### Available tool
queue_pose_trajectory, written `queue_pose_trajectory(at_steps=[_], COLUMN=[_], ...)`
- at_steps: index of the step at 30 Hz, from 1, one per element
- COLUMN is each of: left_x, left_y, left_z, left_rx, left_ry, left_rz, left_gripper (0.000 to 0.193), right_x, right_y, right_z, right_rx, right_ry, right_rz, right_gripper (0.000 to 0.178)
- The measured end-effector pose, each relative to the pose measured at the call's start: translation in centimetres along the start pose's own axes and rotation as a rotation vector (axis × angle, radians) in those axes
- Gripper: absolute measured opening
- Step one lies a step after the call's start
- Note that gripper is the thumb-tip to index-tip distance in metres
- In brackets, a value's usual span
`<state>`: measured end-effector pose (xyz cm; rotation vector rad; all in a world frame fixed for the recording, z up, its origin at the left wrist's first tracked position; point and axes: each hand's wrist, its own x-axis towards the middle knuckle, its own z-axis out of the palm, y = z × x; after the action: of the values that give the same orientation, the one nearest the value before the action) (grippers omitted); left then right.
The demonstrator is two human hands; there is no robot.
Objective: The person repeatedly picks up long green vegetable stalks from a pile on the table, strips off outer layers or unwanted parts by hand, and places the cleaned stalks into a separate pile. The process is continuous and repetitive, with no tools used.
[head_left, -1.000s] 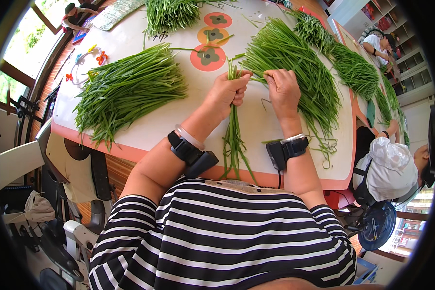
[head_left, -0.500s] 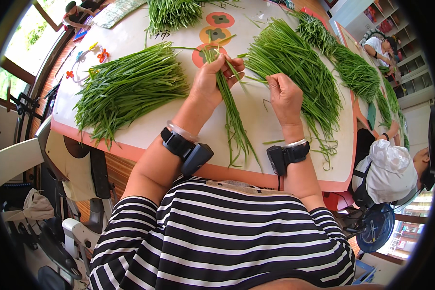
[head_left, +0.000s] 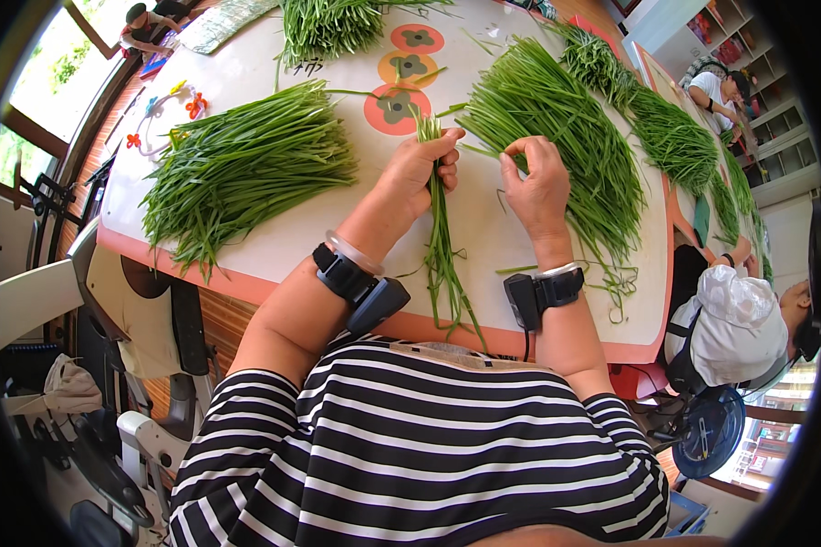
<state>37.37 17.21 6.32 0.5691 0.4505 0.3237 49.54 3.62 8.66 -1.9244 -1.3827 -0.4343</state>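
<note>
A small bunch of garlic chives is gripped in my left hand, fingers wrapped round it just below the pale stalk ends. Its leaf tips trail down toward the table's near edge. To the right, my right hand is closed, thumb against forefinger. A thin green stalk reaches its fingertips, but whether they hold it is unclear. Behind that hand lies a large heap of garlic chives, stalk ends toward the left. Another large heap rests left of my left hand, its stalk ends facing right.
The white table has a pink edge and printed round flowers. More chives lie at the far side, with further piles along the right. A beaded loop sits at left. A person in white is close on the right; others work farther off.
My left hand has closed more tightly round the bunch and turned it more upright, its leaf tips dropping nearer the table edge. My right hand's fingers have shifted slightly left.
</note>
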Motion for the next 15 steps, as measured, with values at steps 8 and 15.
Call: queue_pose_trajectory(at_steps=[8,15], left_x=[-0.1,-0.1], left_y=[-0.2,0.3], left_z=[-0.2,0.0], left_rx=[0.145,-0.099], left_ry=[-0.084,-0.220], left_rz=[0.154,0.192], left_gripper=[0.019,0.022], right_x=[0.2,-0.1], right_y=[-0.1,6.9], right_z=[-0.2,1.6], right_rx=[0.073,-0.408], right_ry=[0.025,0.162], right_rz=[-0.084,-0.265], right_gripper=[0.010,0.013])
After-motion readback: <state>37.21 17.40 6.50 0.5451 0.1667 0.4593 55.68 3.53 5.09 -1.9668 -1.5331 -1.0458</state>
